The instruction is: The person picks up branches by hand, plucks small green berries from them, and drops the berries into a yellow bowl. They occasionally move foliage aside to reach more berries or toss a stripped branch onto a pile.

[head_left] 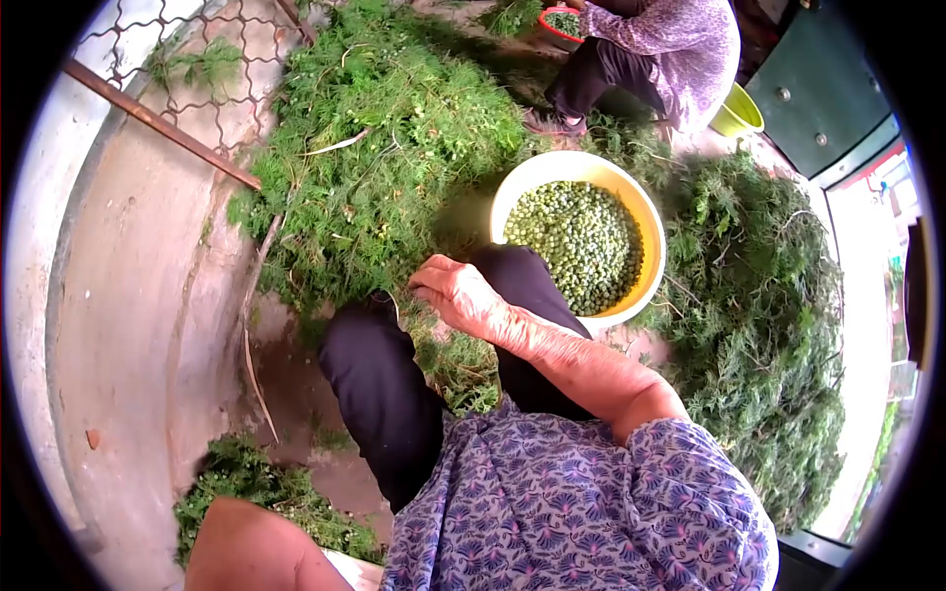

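My right hand (pixel 461 294) is above my knees with its fingers curled together in a pinch. Whatever lies between the fingertips, if anything, is too small to make out. Just beyond the right knee stands a yellow bucket (pixel 645 202) holding many small round green berries (pixel 576 236). Ahead of the hand, a large heap of cut green feathery branches (pixel 394 158) covers the ground. Of my left arm only the bent part near the elbow (pixel 256 552) shows at the lower left; the left hand is out of view.
Another person (pixel 680 69) sits at the top right, near a red-rimmed bowl (pixel 562 37) of berries. Behind them is a yellow-green bucket (pixel 739 113). More branches (pixel 754 325) are piled on the right. A wall (pixel 128 295) and a rusty metal grille (pixel 163 123) bound the left side.
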Tool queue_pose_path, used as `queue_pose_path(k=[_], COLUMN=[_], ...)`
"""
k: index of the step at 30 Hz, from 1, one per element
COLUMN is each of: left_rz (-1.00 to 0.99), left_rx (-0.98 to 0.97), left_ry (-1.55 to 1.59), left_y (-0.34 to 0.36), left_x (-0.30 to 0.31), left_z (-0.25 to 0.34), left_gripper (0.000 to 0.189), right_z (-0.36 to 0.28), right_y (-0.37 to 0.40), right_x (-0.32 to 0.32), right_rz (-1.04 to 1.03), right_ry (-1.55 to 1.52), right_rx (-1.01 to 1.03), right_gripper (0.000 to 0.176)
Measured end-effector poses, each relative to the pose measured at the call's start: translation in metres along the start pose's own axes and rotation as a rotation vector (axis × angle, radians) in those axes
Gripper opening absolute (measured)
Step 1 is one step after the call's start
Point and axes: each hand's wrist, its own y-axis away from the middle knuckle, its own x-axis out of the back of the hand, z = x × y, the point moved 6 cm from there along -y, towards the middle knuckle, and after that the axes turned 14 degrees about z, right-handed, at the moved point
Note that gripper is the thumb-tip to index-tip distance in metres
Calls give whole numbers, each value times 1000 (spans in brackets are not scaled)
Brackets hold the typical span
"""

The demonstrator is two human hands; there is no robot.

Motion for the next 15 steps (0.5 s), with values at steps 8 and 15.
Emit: queue_pose_path(k=[8,15], left_rz=[-5,-29], left_rx=[29,53], left_ry=[20,85], left_y=[2,2], left_x=[0,-4], left_z=[3,3], left_gripper=[23,20], right_z=[-2,7], right_y=[2,6], right_x=[-4,-11], right_rz=[-9,-29], right_ry=[14,31], right_rx=[82,141], right_gripper=[12,11])
